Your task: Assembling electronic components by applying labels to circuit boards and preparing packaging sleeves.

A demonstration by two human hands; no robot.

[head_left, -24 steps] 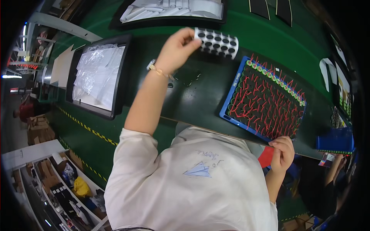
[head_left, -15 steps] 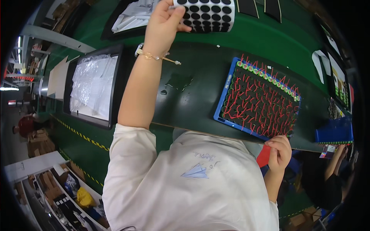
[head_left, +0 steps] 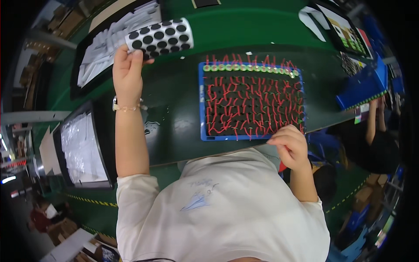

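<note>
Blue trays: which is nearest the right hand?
The blue tray of red wires, its near-right corner by the right hand; the other blue tray is farther right, by another person's hands.

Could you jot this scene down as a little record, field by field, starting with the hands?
Left hand: holding a curved white sheet with black dots by its left end
Right hand: at the near edge of a blue tray, fingers curled; whether they hold anything is unclear
Tray contents: many red wires; green-rimmed round pieces in a row along the far side
Right side: blue bin, with another person's hand beneath it
</note>
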